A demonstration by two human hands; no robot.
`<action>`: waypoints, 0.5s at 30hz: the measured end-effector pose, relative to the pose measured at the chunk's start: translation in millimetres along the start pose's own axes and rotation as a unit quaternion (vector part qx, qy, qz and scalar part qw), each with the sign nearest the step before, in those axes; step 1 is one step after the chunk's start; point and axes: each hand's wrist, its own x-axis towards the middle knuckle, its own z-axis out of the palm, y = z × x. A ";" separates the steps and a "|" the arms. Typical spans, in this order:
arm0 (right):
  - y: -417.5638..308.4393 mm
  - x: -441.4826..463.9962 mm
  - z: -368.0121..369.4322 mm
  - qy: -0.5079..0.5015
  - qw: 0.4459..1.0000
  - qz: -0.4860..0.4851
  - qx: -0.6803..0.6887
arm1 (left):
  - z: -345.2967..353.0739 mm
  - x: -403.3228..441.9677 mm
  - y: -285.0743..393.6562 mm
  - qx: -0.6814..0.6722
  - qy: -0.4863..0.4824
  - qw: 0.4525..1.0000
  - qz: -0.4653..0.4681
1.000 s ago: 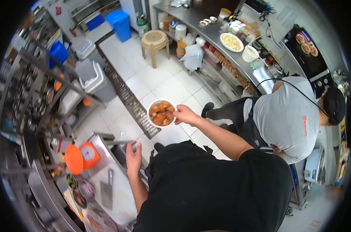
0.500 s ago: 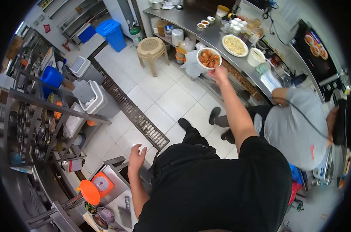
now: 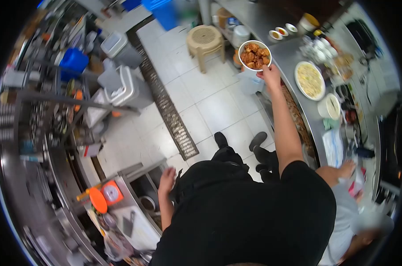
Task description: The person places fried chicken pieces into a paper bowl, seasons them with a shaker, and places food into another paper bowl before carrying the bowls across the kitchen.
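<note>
pinching a white bowl [image 3: 243,66] of browned pieces [image 3: 255,55] by its edge, near the steel counter [image 3: 286,52], the right hand [image 3: 271,76] is closed; the left hand [image 3: 167,180], half-open, empty, hangs well apart from that counter.

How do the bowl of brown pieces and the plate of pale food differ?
The bowl is held in the right hand; the plate rests on the counter. The bowl holds brown pieces; the plate, paler food. The plate looks larger than the bowl. Both have white rims.
</note>
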 end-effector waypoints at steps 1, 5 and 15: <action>1.3 -6.2 17.3 -0.044 0.999 -0.005 -0.001 | 4.1 -0.3 27.4 -0.084 0.005 0.996 -0.013; -30.3 -85.9 100.4 -0.251 0.968 0.015 -0.016 | 0.6 -15.8 155.0 -0.124 0.008 0.981 0.148; -20.2 -369.0 248.9 -0.663 0.736 -0.003 -0.140 | -35.2 -136.0 67.9 -0.459 0.125 0.856 0.203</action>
